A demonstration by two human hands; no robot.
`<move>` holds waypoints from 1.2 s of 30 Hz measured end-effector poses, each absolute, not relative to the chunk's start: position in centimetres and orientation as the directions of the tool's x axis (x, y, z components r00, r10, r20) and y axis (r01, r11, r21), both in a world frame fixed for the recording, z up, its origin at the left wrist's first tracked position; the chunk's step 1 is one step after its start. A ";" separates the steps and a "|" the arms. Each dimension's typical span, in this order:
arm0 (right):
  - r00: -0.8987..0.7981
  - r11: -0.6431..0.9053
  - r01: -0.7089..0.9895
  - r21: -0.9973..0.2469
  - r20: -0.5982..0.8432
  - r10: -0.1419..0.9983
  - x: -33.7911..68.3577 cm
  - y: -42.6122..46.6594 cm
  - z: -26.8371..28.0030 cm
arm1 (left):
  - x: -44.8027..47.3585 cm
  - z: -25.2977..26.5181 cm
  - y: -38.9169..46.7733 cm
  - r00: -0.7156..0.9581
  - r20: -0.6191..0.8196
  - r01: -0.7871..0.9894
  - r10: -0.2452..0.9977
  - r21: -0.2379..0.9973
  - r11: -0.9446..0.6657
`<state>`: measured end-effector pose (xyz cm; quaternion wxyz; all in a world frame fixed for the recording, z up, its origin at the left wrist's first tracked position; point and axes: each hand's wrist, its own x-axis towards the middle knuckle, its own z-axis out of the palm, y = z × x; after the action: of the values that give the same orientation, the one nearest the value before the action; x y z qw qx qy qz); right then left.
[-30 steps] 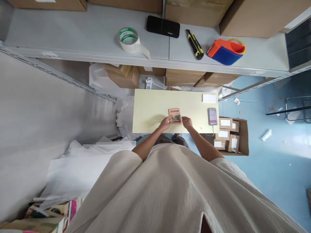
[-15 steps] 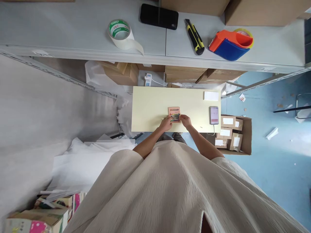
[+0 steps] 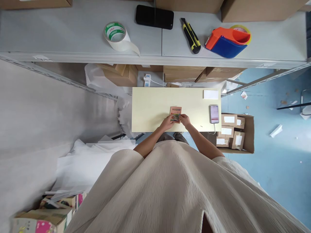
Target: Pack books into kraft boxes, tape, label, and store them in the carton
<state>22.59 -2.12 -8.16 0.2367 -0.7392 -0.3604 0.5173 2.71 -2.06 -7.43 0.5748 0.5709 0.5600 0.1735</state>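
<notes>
With the left hand we grip the lower left edge of the pink printed booklet; with the right hand, its right edge. We position the booklet over the pale yellow table, left of the cabled smartphone.

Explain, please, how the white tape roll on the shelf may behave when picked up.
The tape roll could roll on its edge, being round. It is probably light, as its middle is hollow. Its loose end may flop, since it sticks out.
</notes>
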 end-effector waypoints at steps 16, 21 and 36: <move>0.028 -0.702 0.074 -0.708 -0.702 0.711 18.7 -1.5 -3.2 | -1.2 -5.4 -0.5 0.154 -0.520 0.334 0.840 0.828 0.452; 0.075 -0.714 0.117 -0.690 -0.711 0.699 18.6 -2.1 -4.4 | -3.1 -5.7 -1.0 0.143 -0.567 0.416 0.811 0.778 0.471; 0.165 -0.754 0.122 -0.645 -0.736 0.657 18.3 -3.3 -6.7 | -3.9 -5.7 -2.0 0.361 -0.501 0.652 0.787 0.739 0.171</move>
<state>18.29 -3.26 -6.74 0.2270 -0.7285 -0.2673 0.5884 -3.91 -2.05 -5.74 0.5197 0.6406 0.5615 0.0649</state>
